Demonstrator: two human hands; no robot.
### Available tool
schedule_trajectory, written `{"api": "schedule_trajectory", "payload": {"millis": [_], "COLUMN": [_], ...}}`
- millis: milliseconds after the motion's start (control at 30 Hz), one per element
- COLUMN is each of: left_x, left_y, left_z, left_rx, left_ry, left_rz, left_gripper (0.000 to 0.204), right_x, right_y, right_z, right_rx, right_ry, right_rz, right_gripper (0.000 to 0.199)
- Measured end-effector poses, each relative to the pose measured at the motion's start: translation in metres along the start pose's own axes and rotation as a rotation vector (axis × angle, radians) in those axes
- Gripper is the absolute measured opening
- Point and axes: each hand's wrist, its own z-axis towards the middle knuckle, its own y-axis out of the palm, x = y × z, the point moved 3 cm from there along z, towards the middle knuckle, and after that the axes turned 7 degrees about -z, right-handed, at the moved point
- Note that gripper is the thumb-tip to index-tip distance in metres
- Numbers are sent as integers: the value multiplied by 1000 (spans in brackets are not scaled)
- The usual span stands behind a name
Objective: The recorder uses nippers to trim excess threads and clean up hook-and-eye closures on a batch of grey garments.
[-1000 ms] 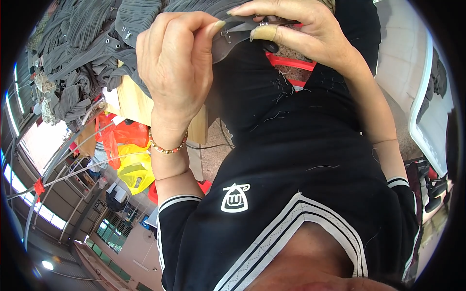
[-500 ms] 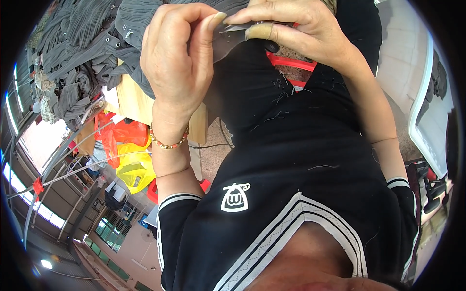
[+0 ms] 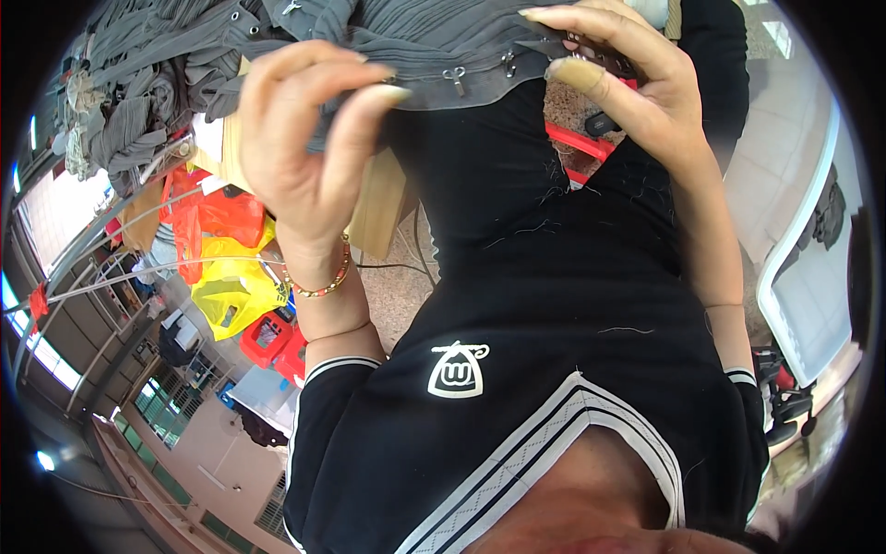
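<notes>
A dark grey pleated garment (image 3: 434, 42) lies across the top of the view, above my lap. Along its smooth band (image 3: 484, 92) sit small metal fittings, one a dangling silver clasp (image 3: 454, 80). My right hand (image 3: 637, 78) grips the band's right end between thumb and fingers; its thumb has a yellowish covering. To the left, my left hand (image 3: 300, 138) is raised in front of the garment. Its thumb and forefinger tips come close together in a pinch, and whatever lies between them is too small to make out.
More grey garments (image 3: 157, 102) are heaped at the upper left, by a wooden board (image 3: 380, 203). Red (image 3: 231, 212) and yellow plastic bags (image 3: 235, 291) hang below, near a red stool (image 3: 268, 337). At the right stands a white-rimmed tub (image 3: 784, 305).
Both hands were together at the top; now they are apart, the left lower and leftward, the right slightly rightward. The band with its fittings has come into view between them.
</notes>
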Motion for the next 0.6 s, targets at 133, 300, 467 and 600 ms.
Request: {"api": "schedule_trajectory", "payload": {"millis": [133, 300, 467, 600], "left_x": [-3, -6, -9, -11], "left_y": [8, 10, 16, 19], "left_z": [-10, -6, -10, -12], "left_rx": [-78, -69, -43, 2], "left_ry": [30, 182, 197, 270], "left_rz": [137, 220, 230, 238], "left_gripper": [30, 29, 24, 18], "right_x": [-13, -19, -35, -32], "right_y": [5, 9, 9, 11], "right_z": [5, 6, 12, 12], "right_rx": [-41, -57, -114, -131], "right_ry": [-13, -106, -61, -86], "right_rz": [-43, -60, -155, -239], "right_gripper": [38, 39, 40, 42]}}
